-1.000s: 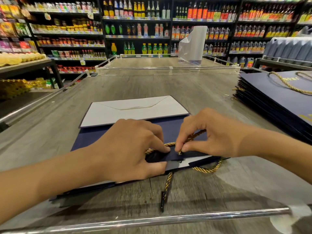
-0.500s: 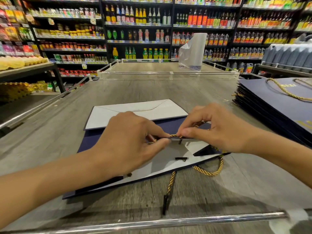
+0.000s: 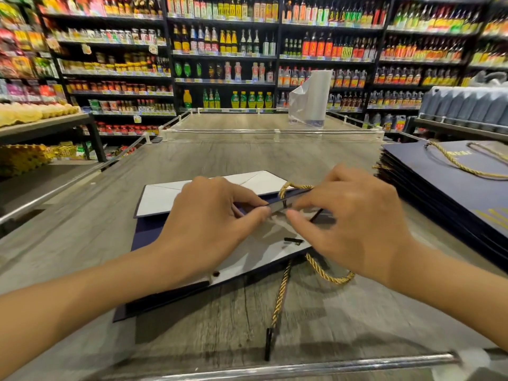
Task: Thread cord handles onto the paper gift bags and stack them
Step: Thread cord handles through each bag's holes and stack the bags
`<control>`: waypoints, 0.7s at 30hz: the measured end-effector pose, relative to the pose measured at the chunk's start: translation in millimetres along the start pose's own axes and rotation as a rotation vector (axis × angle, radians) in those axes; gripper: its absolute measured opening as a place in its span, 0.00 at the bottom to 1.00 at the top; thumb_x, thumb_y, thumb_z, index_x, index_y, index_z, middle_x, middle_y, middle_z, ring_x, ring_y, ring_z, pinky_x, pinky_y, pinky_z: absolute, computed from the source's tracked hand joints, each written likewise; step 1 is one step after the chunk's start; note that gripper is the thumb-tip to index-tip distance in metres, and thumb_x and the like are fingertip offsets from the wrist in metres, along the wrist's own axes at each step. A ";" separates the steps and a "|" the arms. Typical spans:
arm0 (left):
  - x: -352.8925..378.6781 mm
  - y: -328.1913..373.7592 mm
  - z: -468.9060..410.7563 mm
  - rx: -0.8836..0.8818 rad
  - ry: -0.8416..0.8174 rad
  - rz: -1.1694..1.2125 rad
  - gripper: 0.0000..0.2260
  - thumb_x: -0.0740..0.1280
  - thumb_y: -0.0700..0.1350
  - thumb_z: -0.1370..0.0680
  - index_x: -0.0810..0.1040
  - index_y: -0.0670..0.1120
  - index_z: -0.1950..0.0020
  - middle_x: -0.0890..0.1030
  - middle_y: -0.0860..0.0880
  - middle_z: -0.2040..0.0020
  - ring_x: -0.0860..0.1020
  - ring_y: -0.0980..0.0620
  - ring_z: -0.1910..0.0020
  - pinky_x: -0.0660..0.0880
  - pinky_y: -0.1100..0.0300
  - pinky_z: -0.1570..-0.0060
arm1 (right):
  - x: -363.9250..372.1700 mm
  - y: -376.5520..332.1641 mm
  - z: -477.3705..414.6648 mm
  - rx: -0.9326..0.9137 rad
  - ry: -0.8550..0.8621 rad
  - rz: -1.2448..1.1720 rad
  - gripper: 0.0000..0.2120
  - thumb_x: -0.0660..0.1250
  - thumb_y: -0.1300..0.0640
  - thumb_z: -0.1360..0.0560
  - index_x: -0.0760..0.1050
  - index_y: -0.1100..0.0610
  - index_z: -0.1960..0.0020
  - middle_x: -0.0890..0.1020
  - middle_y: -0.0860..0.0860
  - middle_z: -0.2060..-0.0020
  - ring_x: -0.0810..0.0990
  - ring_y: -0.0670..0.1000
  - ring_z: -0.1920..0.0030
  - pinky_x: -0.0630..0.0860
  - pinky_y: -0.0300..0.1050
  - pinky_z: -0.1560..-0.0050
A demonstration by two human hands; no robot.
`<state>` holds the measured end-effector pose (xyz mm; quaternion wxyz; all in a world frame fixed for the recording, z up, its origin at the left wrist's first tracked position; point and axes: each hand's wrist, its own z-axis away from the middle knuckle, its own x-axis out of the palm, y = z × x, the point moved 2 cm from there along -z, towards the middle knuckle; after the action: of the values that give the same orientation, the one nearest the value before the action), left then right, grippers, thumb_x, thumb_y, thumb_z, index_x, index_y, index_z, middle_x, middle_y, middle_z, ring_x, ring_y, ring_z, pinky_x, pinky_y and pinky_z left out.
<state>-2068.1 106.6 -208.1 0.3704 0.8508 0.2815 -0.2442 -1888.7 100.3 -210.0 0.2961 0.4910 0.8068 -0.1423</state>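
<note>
Pinching the raised top edge of a flat navy gift bag (image 3: pixel 154 235) between thumb and curled fingers: left hand (image 3: pixel 209 229). Closed likewise on the same edge just beside it, thumb tip nearly meeting the left: right hand (image 3: pixel 354 224). Looped up behind the right fingers, then running out under that hand and trailing toward the counter's near edge, black tip resting just short of the metal rail (image 3: pixel 275 372): a gold twisted cord (image 3: pixel 280 295). Lying flat on the wood-grain counter (image 3: pixel 110 210) near its middle, white base fold pointing to the far edge. At the right edge, well apart: a stack of finished navy bags (image 3: pixel 445 193) with gold handles. Near the far right corner, upright: a roll of clear plastic bags (image 3: pixel 313 97).
</note>
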 end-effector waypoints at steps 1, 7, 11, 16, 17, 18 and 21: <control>0.4 0.3 -1.1 -0.007 0.008 0.020 0.03 0.72 0.51 0.29 0.86 0.54 0.59 0.83 0.57 0.67 0.78 0.59 0.68 0.75 0.60 0.67 | 2.0 -1.9 0.7 -0.013 -0.027 0.065 0.16 0.61 0.43 0.30 0.83 0.50 0.64 0.81 0.47 0.73 0.77 0.50 0.68 0.73 0.42 0.68; 8.3 6.1 0.1 -0.034 -0.054 0.035 0.03 0.72 0.51 0.29 0.84 0.56 0.62 0.81 0.59 0.70 0.78 0.62 0.70 0.70 0.69 0.69 | 9.1 -2.7 -1.0 0.049 -0.082 0.109 0.20 0.55 0.42 0.26 0.80 0.49 0.66 0.80 0.47 0.73 0.74 0.50 0.70 0.58 0.45 0.59; 8.5 6.3 1.2 -0.044 -0.080 0.065 0.04 0.71 0.50 0.29 0.83 0.58 0.56 0.81 0.58 0.70 0.79 0.62 0.67 0.71 0.70 0.67 | 9.9 -2.3 -0.7 0.043 -0.074 0.002 0.17 0.56 0.47 0.26 0.78 0.50 0.66 0.79 0.44 0.72 0.69 0.48 0.69 0.55 0.45 0.59; 10.0 8.7 4.2 0.013 -0.088 0.040 0.14 0.63 0.56 0.30 0.81 0.62 0.47 0.83 0.58 0.61 0.79 0.58 0.63 0.78 0.53 0.58 | 9.5 -1.3 -1.4 0.036 -0.099 -0.090 0.17 0.55 0.47 0.26 0.77 0.50 0.67 0.77 0.44 0.71 0.68 0.47 0.68 0.54 0.45 0.59; 10.3 8.0 3.8 0.012 -0.091 0.057 0.14 0.63 0.56 0.30 0.81 0.62 0.47 0.83 0.58 0.60 0.79 0.57 0.62 0.78 0.51 0.58 | 9.8 -0.1 -1.4 0.036 -0.108 -0.109 0.17 0.55 0.47 0.26 0.77 0.50 0.67 0.78 0.44 0.71 0.69 0.47 0.68 0.54 0.44 0.59; 10.3 7.6 3.6 0.014 -0.095 0.062 0.14 0.62 0.56 0.30 0.81 0.61 0.47 0.83 0.57 0.59 0.79 0.57 0.62 0.77 0.50 0.58 | 10.0 1.2 -1.5 0.036 -0.114 -0.125 0.17 0.55 0.47 0.26 0.77 0.50 0.67 0.77 0.44 0.71 0.69 0.47 0.68 0.54 0.44 0.58; 11.6 7.9 3.8 0.058 -0.109 0.019 0.15 0.61 0.55 0.28 0.80 0.61 0.44 0.82 0.56 0.59 0.78 0.55 0.61 0.76 0.49 0.58 | 10.2 3.0 -1.9 0.024 -0.116 -0.156 0.17 0.56 0.47 0.26 0.77 0.50 0.68 0.76 0.44 0.72 0.68 0.46 0.68 0.56 0.45 0.58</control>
<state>-2055.3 102.7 -213.8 0.3625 0.8493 0.2456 -0.2948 -1890.2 109.9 -214.6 0.3246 0.4212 0.8223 -0.2028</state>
